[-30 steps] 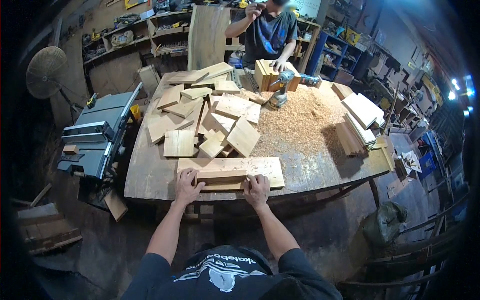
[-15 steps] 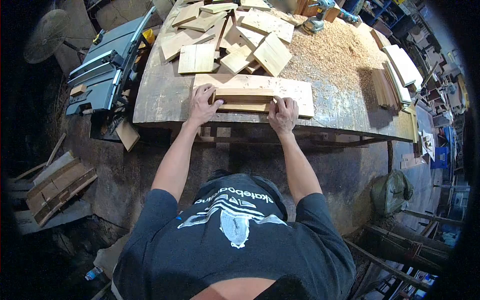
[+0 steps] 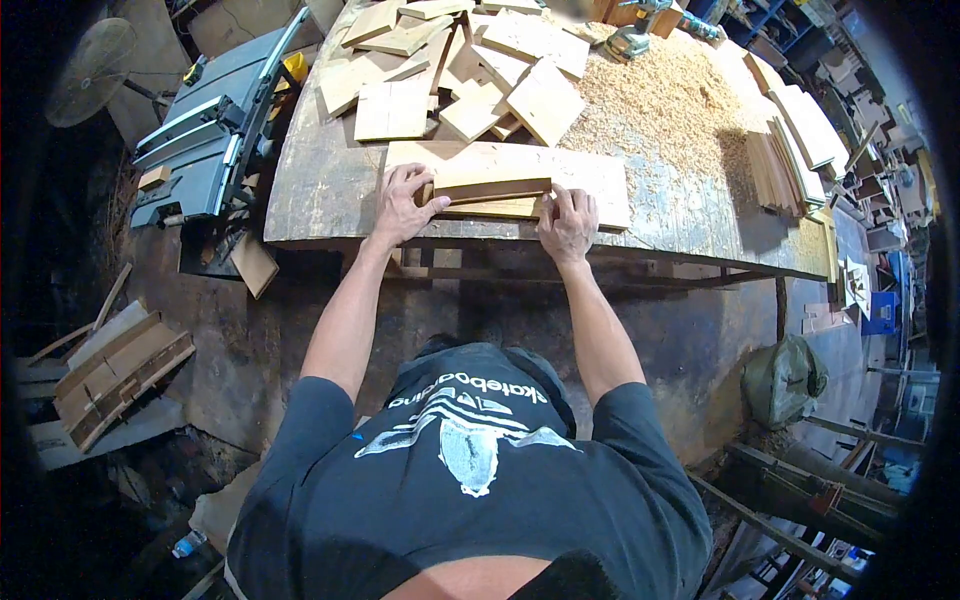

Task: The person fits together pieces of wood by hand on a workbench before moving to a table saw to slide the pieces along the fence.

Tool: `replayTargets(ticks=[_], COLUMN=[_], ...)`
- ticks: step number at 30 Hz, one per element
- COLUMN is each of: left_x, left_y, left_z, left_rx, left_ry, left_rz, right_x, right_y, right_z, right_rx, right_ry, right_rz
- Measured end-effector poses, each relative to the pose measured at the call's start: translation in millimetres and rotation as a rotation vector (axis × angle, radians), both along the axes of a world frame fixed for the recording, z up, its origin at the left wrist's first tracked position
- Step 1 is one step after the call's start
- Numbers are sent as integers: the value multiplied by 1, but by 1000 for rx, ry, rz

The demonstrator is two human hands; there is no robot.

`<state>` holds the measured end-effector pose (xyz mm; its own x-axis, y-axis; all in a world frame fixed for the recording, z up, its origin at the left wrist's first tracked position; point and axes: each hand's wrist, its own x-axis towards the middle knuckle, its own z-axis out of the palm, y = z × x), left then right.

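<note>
A wide, pale wooden board (image 3: 598, 188) lies along the front of the workbench. Over it, a short wooden piece (image 3: 492, 187) runs crosswise between my two hands, with a dark gap along its near side. My left hand (image 3: 406, 206) is closed round the left end, thumb on the near side and fingers on the far side. At the right end my right hand (image 3: 568, 222) is closed too, its bent fingertips against the piece's corner. My fingers partly hide both ends of the piece.
Loose wooden boards (image 3: 392, 110) are heaped behind my work. Sawdust (image 3: 670, 100) covers the bench's (image 3: 310, 190) right rear, near a cordless drill (image 3: 628, 42). Stacked planks (image 3: 775, 170) stand at the right edge. A table saw (image 3: 205, 130) is at the left.
The wooden piece has tilted, showing more of its near face, and its right end sits slightly higher. Both hands keep nearly the same place at its ends.
</note>
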<state>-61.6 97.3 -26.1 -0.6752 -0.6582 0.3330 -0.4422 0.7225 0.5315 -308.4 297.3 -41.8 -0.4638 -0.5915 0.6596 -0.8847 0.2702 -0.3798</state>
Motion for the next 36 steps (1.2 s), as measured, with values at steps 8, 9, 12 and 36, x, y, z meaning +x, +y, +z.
replayTargets(ticks=[8, 9, 12, 36], left_x=[2, 1, 2, 2], left_y=[-1, -1, 0, 3], left_z=[-1, 1, 2, 8], left_rx=[44, 44, 37, 20], left_ry=[7, 7, 32, 18], left_rz=[-12, -11, -24, -36], right_x=[0, 0, 0, 3], right_y=[0, 0, 0, 2], right_z=[-1, -1, -2, 11], right_rx=[25, 25, 18, -32], right_ry=[-22, -22, -32, 44], right_rz=[16, 17, 6, 4])
